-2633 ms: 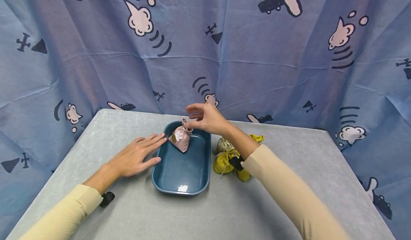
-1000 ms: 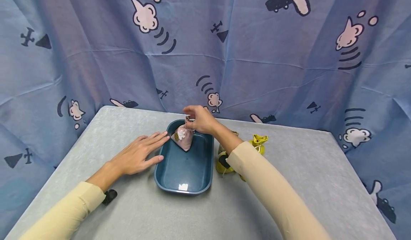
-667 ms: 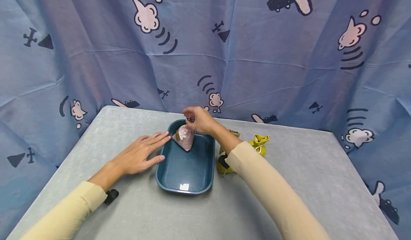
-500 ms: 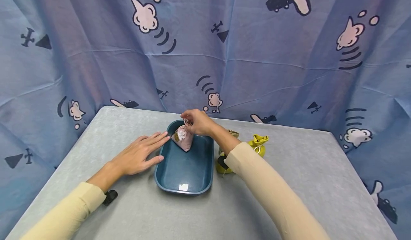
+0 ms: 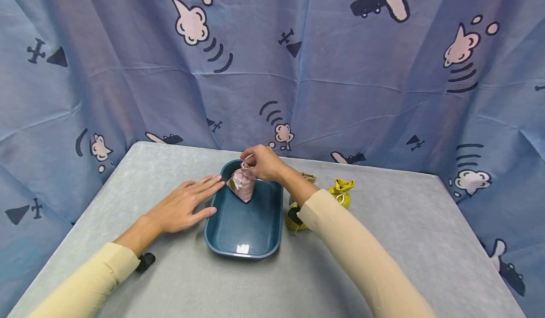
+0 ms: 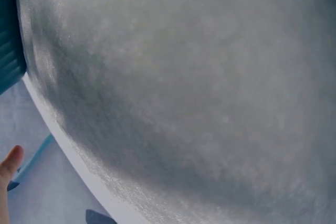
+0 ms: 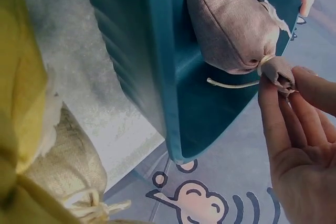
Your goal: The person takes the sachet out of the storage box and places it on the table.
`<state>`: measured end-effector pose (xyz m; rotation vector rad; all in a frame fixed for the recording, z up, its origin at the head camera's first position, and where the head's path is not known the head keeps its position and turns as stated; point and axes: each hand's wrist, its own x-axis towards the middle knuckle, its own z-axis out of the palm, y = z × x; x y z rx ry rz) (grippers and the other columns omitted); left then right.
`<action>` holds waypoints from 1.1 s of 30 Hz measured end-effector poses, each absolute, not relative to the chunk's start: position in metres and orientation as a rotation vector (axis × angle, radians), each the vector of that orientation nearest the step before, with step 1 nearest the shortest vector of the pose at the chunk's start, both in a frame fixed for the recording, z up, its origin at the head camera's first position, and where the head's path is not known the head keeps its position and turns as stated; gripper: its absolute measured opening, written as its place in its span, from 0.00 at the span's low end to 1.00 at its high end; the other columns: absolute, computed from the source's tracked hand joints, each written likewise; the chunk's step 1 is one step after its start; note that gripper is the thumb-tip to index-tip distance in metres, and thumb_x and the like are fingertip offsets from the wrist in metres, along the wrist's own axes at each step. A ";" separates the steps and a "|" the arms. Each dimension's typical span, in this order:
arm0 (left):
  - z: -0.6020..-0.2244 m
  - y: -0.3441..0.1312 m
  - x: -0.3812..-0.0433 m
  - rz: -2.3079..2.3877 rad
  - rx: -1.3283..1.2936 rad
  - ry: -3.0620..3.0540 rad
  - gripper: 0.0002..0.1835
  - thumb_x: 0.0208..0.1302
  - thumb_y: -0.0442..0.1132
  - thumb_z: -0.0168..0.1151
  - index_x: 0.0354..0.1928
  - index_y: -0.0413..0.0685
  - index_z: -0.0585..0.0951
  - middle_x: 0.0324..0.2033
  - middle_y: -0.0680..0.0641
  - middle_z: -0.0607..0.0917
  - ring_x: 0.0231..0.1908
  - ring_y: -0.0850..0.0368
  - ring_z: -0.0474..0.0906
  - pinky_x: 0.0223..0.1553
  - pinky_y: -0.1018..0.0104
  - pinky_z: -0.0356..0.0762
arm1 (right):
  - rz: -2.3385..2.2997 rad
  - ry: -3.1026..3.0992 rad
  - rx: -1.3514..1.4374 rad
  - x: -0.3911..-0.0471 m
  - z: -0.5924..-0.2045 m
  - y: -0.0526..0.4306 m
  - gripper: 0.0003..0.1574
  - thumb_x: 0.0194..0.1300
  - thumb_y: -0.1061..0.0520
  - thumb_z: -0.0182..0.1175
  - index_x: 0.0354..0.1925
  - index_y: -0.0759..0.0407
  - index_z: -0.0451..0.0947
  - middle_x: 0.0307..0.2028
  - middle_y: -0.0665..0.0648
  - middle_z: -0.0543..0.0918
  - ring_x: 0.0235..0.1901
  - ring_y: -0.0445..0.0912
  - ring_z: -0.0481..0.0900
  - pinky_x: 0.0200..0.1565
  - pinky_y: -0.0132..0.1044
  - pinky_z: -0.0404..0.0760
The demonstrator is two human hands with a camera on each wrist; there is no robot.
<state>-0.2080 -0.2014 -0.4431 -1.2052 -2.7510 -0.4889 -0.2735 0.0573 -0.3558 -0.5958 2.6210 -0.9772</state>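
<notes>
A pink drawstring pouch (image 5: pixel 242 185) with a white flower sits in the far left part of a blue plastic tray (image 5: pixel 243 233). My right hand (image 5: pixel 265 163) pinches the pouch's gathered neck; the right wrist view shows thumb and fingers (image 7: pixel 275 121) on the cloth just above the cord. The cord's loose end hangs inside the tray. My left hand (image 5: pixel 185 207) lies with fingers extended at the tray's left side, fingertips at the rim. In the left wrist view only one fingertip (image 6: pixel 13 158) appears, beside a corner of the tray (image 6: pixel 9 35).
Right of the tray stand yellow drawstring pouches (image 5: pixel 342 196) and a beige one (image 7: pixel 68 156), partly hidden by my right forearm in the head view. A grey cloth-covered table (image 5: pixel 179 280) lies beneath, with a blue patterned curtain (image 5: pixel 340 72) behind it.
My right hand has come down and closed its fingers on the pouch's neck. The pouch has turned slightly, its neck now showing left of the thumb. The left hand stays at the rim.
</notes>
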 end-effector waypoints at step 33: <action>-0.443 -0.201 -0.208 -0.487 -1.203 -2.751 0.36 0.74 0.58 0.51 0.77 0.49 0.62 0.75 0.49 0.61 0.73 0.46 0.58 0.65 0.42 0.61 | -1.172 2.552 -0.893 -0.249 -0.306 0.081 0.18 0.63 0.72 0.63 0.53 0.70 0.80 0.43 0.64 0.88 0.46 0.50 0.87 0.44 0.36 0.84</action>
